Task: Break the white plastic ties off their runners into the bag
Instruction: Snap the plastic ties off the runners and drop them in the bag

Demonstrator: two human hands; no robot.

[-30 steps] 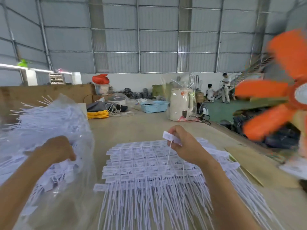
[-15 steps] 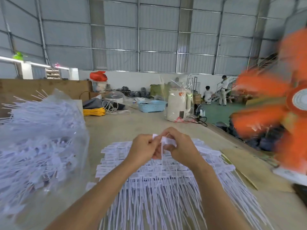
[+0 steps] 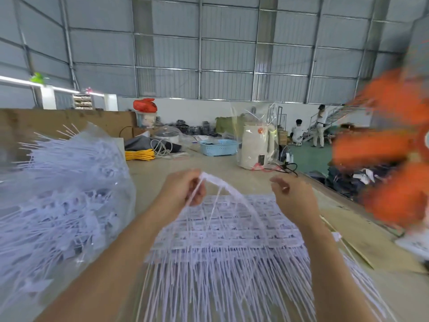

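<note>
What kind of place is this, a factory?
Probably a warehouse or small factory workshop: corrugated metal walls, a long worktable piled with white plastic ties, a bulging bag of finished ones, and a spinning orange fan.

Grey corrugated metal walls [image 3: 222, 54] on steel framing rise over a white lower wall [image 3: 197, 110]. A green floor [image 3: 308, 156] lies at right, with a metal staircase [image 3: 336, 115] behind. A strip light [image 3: 14, 80] glows at left above a brown board partition [image 3: 58, 122].
</note>
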